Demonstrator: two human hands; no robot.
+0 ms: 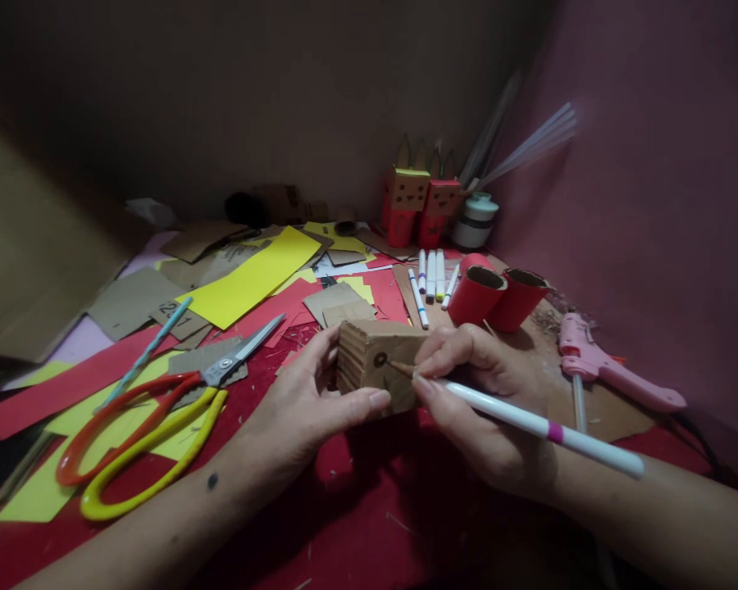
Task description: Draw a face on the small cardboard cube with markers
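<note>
A small cardboard box (397, 334) with a ridged side faces me, held between the thumb and fingers of my left hand (320, 385). On its front is a dark drawn circle. My right hand (485, 401) is closed around a white marker (522, 418) with a purple band. The marker's brown tip touches the box at or beside the circle. Scissors (218, 373) with red and yellow handles lie open on the left, near my left forearm. The fingers behind the box are partly hidden.
Coloured paper (255, 279) and cardboard scraps cover the left and middle. Several markers (430, 274) lie behind my right hand, beside red tubes (476, 295). A pink glue gun (615, 369) is at right. Cardboard figures (409, 192) and a jar (476, 221) stand at the back.
</note>
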